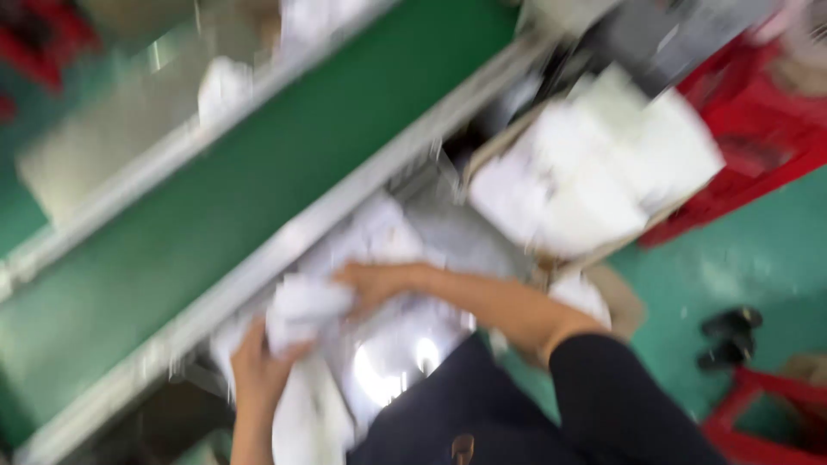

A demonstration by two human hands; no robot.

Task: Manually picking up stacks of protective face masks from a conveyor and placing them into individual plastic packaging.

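Observation:
The view is blurred by motion. My left hand (254, 366) and my right hand (370, 282) both grip a white crumpled packet (303, 312) beside the metal edge of a green conveyor belt (258, 172). Under the hands lie more white and shiny plastic-wrapped packets (401, 344) on a grey surface. My right arm wears a dark sleeve (620, 396).
A box heaped with white packets (594, 164) stands to the right of the belt. Red crates (758, 129) are behind it and a red stool (767, 413) at lower right. Dark sandals (730, 337) lie on the green floor. White items (222, 86) sit beyond the belt.

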